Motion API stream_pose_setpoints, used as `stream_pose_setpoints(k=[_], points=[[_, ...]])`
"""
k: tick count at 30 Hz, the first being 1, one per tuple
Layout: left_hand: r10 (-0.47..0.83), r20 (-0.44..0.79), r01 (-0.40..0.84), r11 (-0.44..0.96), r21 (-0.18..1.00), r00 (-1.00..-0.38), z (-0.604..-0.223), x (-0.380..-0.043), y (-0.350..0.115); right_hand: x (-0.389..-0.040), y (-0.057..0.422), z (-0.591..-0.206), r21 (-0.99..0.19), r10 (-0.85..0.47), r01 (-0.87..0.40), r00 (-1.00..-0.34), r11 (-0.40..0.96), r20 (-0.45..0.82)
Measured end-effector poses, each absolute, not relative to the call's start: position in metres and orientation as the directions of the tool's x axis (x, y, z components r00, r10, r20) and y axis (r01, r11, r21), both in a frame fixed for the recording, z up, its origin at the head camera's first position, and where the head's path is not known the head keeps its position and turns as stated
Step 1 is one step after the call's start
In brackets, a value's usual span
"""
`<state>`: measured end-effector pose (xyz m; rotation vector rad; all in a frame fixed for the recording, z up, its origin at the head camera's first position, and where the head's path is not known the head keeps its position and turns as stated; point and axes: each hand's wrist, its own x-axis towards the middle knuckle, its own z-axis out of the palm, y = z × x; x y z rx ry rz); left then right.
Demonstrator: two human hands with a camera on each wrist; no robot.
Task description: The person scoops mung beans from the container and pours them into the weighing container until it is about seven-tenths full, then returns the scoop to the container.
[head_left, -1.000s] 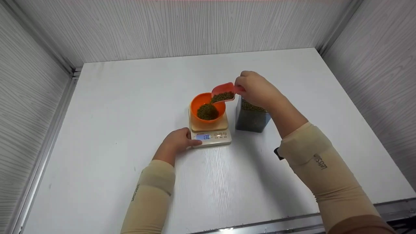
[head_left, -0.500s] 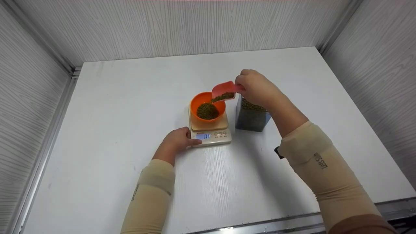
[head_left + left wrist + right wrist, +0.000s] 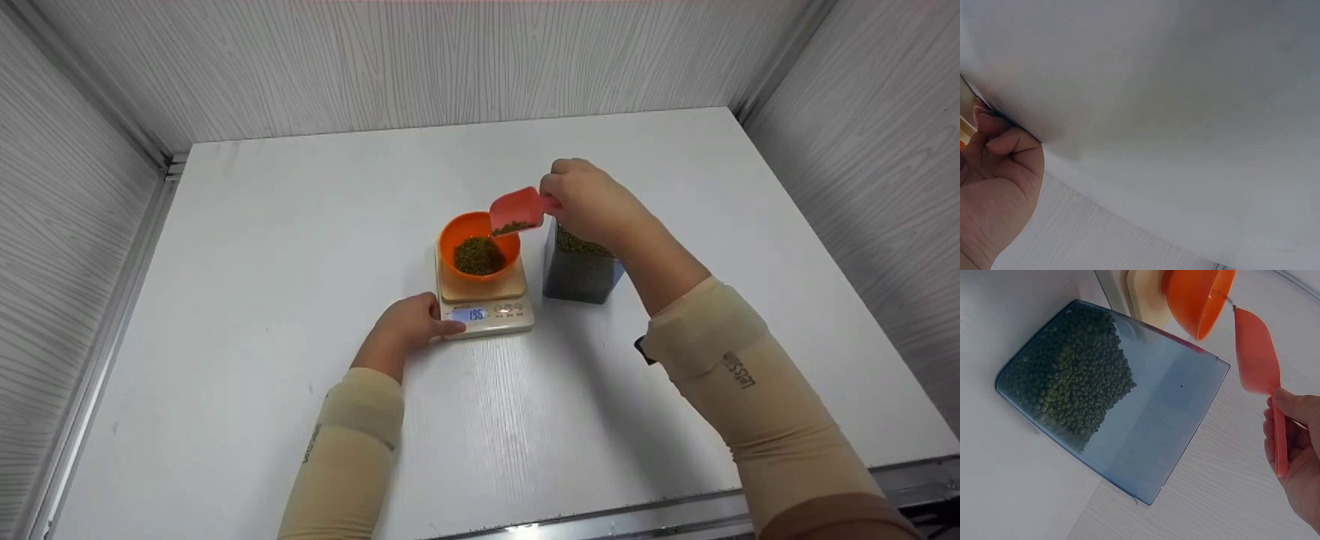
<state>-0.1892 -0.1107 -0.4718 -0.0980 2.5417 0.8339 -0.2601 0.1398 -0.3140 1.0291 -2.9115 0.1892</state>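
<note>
My right hand (image 3: 589, 196) grips the handle of a red scoop (image 3: 516, 208), tilted over the rim of an orange bowl (image 3: 454, 232). A few green mung beans are left in the scoop, and in the right wrist view several fall from its tip into the bowl. A heap of mung beans (image 3: 477, 257) lies inside the bowl, which stands on a kitchen scale (image 3: 499, 326). My left hand (image 3: 405, 326) holds the scale's front left corner, thumb on top, fingers at its side. The lit display seems to read 196.
Right of the scale, under my right hand, stands a clear bluish container (image 3: 581, 279) partly filled with mung beans, also seen in the right wrist view. White tabletop (image 3: 285, 247) surrounds these things. Grey wood-patterned walls (image 3: 465, 60) enclose the back and sides.
The beans in the scoop have dwindled as they poured into the bowl, and the display number has risen. My left hand, the scale and the container have stayed put.
</note>
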Motion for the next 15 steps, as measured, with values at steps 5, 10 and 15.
stream_pose_setpoints(k=[5,10,15], points=[[0.075,-0.447,-0.209,0.807,0.552,-0.891,-0.4708,-0.1883,-0.1105,-0.2574,0.1367,-0.3124,-0.081,-0.614,-0.618,-0.786,0.782,0.069],[0.078,-0.449,-0.21,0.805,0.555,-0.89,-0.4698,-0.1881,-0.11,-0.2565,0.1354,-0.3119,-0.067,-0.617,-0.622,-0.783,0.781,0.08],[0.086,-0.447,-0.195,0.815,0.546,-0.89,-0.4697,-0.1884,-0.1103,-0.2567,0.1362,-0.314,-0.046,-0.641,-0.649,-0.758,0.759,0.121]])
